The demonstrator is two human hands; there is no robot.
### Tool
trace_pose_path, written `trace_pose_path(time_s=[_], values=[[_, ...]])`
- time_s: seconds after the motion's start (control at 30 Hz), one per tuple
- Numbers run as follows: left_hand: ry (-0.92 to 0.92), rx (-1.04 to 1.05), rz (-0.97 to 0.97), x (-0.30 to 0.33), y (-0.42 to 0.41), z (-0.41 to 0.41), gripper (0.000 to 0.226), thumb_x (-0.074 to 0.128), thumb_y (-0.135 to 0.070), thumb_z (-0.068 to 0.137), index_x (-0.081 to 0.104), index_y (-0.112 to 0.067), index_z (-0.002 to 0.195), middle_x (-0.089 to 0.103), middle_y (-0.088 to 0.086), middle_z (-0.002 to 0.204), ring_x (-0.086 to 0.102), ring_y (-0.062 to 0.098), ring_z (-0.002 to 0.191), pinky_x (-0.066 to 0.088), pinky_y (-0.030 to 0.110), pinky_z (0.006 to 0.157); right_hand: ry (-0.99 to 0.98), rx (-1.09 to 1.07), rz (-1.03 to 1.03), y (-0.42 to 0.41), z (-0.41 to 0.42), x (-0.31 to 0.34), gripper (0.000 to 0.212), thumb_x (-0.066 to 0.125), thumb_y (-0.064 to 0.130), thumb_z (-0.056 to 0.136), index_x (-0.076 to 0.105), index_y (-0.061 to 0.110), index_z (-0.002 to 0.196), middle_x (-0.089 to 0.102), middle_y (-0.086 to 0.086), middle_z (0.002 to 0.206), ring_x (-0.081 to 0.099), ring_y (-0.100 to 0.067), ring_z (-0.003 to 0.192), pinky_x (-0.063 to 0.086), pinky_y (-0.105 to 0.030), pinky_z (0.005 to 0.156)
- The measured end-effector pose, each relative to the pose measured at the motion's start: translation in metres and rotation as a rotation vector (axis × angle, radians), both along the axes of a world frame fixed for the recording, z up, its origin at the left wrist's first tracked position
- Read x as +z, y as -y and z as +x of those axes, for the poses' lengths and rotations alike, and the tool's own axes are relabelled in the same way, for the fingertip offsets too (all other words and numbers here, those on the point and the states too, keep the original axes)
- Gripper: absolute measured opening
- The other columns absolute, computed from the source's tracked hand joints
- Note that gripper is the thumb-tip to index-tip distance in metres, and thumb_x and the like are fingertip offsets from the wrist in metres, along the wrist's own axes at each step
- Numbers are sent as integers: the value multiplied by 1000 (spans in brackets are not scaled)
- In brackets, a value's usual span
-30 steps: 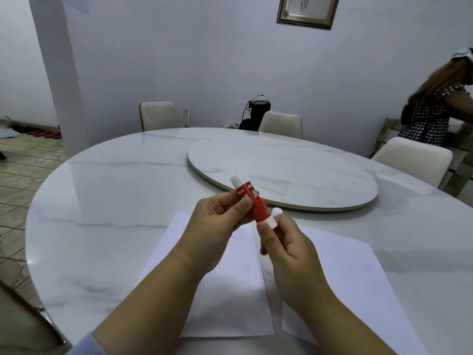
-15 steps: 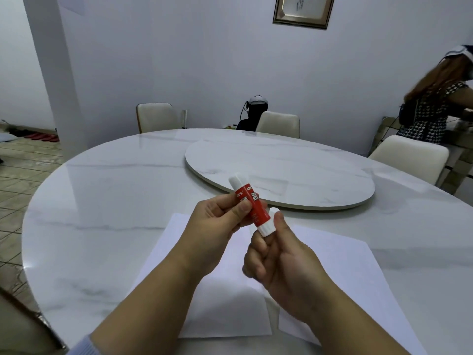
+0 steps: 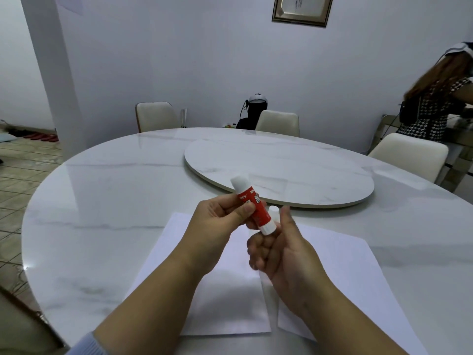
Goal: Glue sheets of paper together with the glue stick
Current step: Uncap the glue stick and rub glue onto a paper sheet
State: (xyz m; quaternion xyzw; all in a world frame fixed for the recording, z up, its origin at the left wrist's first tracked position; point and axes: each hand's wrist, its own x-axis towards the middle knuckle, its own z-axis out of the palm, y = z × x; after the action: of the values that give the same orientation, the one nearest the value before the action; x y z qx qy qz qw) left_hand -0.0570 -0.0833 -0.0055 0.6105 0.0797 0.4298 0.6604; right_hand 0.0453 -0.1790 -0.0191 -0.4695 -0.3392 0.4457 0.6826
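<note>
1. Your left hand grasps the glue stick by its red barrel, thumb across the label, holding it tilted above the bench with one white end up and away from you and the other down toward your right hand.
2. Your right hand is half curled, thumb raised beside the lower white end. A small white piece shows just behind that thumb; it looks like the cap, but I cannot tell whether you are pinching it or it simply sits behind your hand.
3. The step in hand seems to be readying the stick. Keep the left grip firm on the barrel only, so the end piece can turn or pull off freely.
4. If the glue needs raising, twist the base a little at a time; too much exposed glue is likely to smear or snap.
5. Put the cap somewhere it will not roll off, away from the sheets.
6. The left sheet and the right sheet lie flat below your hands, side by side, inner edges close or slightly overlapping; your arms hide the seam.
7. No containers are in view. The turntable beyond your hands carries nothing.
</note>
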Motion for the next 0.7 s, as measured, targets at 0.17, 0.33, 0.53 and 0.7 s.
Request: trace_pose_path(time_s=[0.17,0.33,0.53,0.7], values=[[-179,155,30,3,-4,3,32,67,-18,82,67,-15,113,73,-8,104,65,0,97,49,11,83,-250,-180,111,-4,11,7,37,76,36,61,73,6,83,58,-5,53,47,-11,41,40,-19,42],[-911,497,341,7,-30,-15,38,52,-43,90,58,-25,122,54,-4,133,48,14,119,37,25,91,-301,-467,134,4,48,7,18,76,23,69,66,12,80,61,-2,55,47,-9,41,41,-18,43],[-1356,256,825,-33,-13,-19,72,33,-68,85,17,-33,147,5,-6,159,-1,17,146,1,40,118,-333,-528,59,4,61,-7,9,64,23,86,61,19,78,63,-1,62,54,-12,44,44,-20,43],[-1340,256,873,-42,-5,-17,73,28,-74,80,12,-44,145,1,-11,159,-8,12,145,-9,49,115,-216,-552,-11,2,60,-9,18,57,28,92,54,15,80,57,-5,67,49,-14,47,44,-22,43]])
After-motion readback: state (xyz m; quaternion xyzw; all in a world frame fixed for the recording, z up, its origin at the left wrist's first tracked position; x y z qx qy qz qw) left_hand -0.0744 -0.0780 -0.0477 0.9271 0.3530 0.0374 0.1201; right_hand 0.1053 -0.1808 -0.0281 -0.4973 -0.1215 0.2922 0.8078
